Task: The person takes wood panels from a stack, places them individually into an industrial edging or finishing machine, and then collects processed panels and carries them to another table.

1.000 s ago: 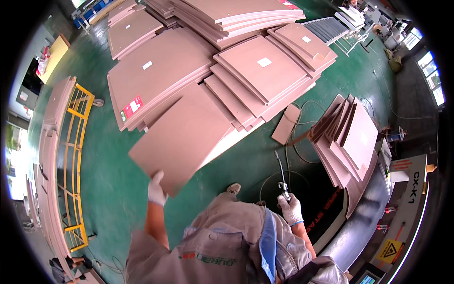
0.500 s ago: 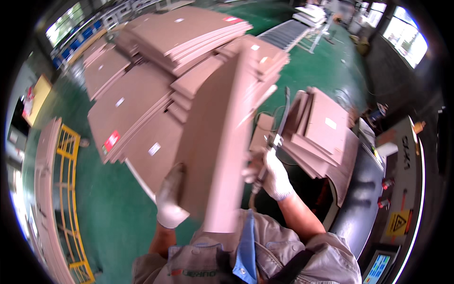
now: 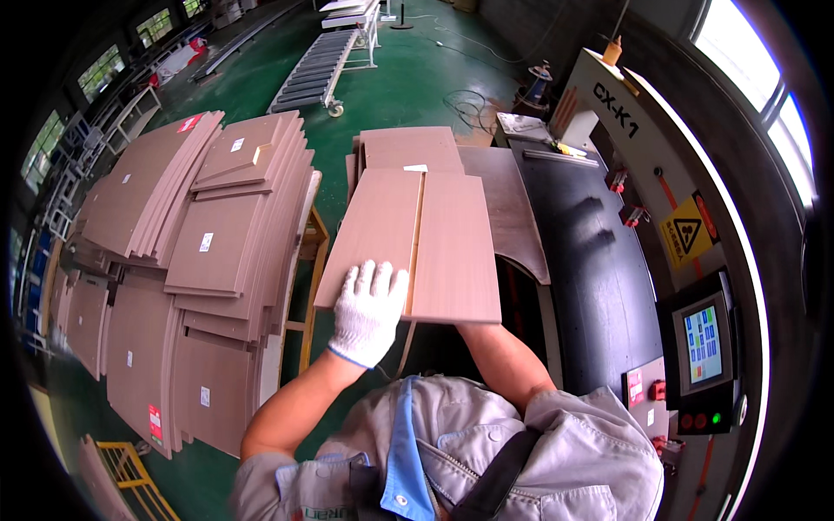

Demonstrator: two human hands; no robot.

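Observation:
In front of my body, two brown panels, a left one (image 3: pixel 369 230) and a right one (image 3: pixel 453 247), lie nearly flat side by side. A narrow pale-edged strip runs between them; whether they are joined I cannot tell. My left hand (image 3: pixel 368 317), in a white knitted glove, rests with outstretched fingers on the near end of the left panel. The right forearm reaches under the near edge of the right panel, which hides my right hand. Beyond, partly covered by these panels, is a stack of similar boards (image 3: pixel 413 148).
Tall stacks of brown panels (image 3: pixel 139 304) stand at left. A black machine bed (image 3: pixel 591 260) lies to the right, beside a control screen (image 3: pixel 704 343) and a yellow warning sign (image 3: pixel 689 231). A roller conveyor (image 3: pixel 317 69) stands farther off; a cable (image 3: pixel 469 108) lies on the green floor.
The view has swung right. A panel held up on edge between my hands is replaced by panels lying nearly flat. The hose-fed tool in my right hand is out of sight.

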